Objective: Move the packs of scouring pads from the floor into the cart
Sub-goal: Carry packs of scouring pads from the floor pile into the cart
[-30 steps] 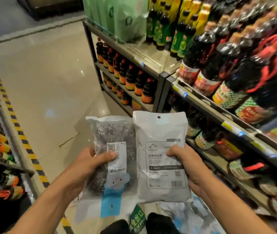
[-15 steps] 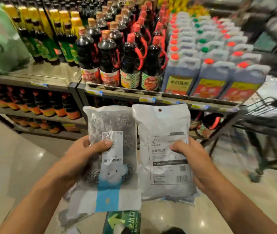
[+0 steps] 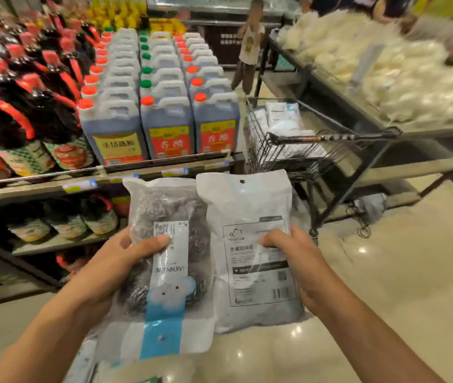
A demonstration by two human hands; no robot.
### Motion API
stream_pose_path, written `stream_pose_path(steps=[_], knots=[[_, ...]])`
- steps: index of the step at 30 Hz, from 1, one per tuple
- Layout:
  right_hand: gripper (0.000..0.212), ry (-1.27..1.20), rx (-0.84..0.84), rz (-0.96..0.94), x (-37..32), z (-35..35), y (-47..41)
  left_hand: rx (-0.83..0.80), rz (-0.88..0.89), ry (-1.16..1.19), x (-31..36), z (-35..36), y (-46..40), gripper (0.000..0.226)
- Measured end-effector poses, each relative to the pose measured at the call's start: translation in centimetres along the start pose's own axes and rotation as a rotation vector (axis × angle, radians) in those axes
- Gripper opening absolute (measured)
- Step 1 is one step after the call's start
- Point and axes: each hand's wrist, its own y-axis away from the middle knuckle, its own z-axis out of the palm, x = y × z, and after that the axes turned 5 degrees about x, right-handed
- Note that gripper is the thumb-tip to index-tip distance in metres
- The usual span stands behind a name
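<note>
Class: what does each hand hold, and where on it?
Left hand grips the clear scouring-pad pack mid-left edge; right hand grips the white pack mid-right edge.

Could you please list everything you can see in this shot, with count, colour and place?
Scouring pad packs in hand: two; left pack clear with a blue stripe, right pack white with its printed back showing; side by side at centre.
Cart: one, dark wire, ahead to the right, white packs already inside.
Jugs: many, dark liquid, red or green caps, top of the left shelf.
Dark bottles: many, red handles, far left and on lower shelves.
Pale bagged goods: many, blurred, right-hand shelf.
Person: one, standing far down the aisle.
Floor: glossy beige.
Left hand: grips the left pack.
Right hand: grips the right pack.
</note>
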Motion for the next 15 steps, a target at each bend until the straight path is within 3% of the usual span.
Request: stream_pose_path(steps=[4,7,15], knots=[[0.032,-0.02,0.074,-0.003,-0.3,-9.1,-2.5,-0.054,-0.034,0.017,-0.5,9.9,-2.2,0.048],[0.015,-0.05,0.125,0.016,-0.5,-14.4,-4.2,-0.092,-0.061,-0.016,-0.6,15.5,-3.8,0.042],[0.021,-0.11,0.16,0.093,-1.5,-22.7,-12.0,-0.206,-0.09,-0.103,0.4,25.4,-11.1,0.037]])
